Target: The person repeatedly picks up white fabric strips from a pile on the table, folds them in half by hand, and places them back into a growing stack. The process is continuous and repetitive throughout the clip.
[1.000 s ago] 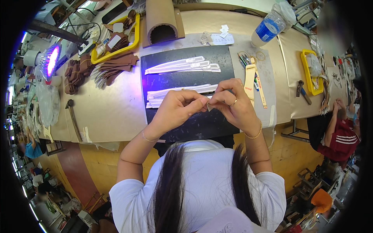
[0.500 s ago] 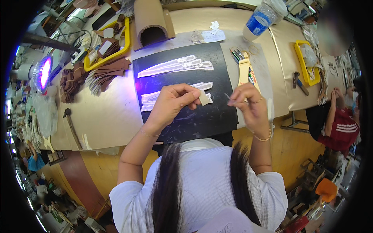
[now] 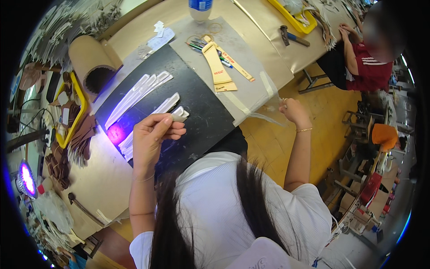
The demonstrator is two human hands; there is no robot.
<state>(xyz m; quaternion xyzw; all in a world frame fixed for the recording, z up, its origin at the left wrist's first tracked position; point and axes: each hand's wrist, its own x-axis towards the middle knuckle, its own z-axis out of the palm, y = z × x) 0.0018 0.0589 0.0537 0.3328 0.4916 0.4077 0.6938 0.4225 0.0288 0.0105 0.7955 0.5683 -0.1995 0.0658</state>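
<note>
My left hand (image 3: pixel 156 134) is closed over the dark mat (image 3: pixel 201 107), thumb and fingers pinching a small pale flat piece (image 3: pixel 180 117). Under and beyond it, white-edged curved strips (image 3: pixel 168 103) lie on the mat, partly covered by my hand. A fanned group of similar strips (image 3: pixel 136 96) rests farther up the mat. My right hand (image 3: pixel 295 112) is out past the table's right edge, above the yellow floor, fingers drawn together. Whatever is between those fingertips is too small to make out. Clear plastic film (image 3: pixel 271 109) hangs from the table edge beside them.
Cream templates (image 3: pixel 217 67) lie with several pens right of the mat. A bottle (image 3: pixel 199 10) stands beyond. A cardboard tube (image 3: pixel 92 62), a yellow tray (image 3: pixel 80 110) and a lit lamp (image 3: pixel 27 179) are at left. Hammers (image 3: pixel 293 38) lie on the table; a person in red (image 3: pixel 374 67) sits at right.
My right hand has moved from above the mat to beyond the table's right edge. My left hand still pinches the pale piece. The view has turned toward the right.
</note>
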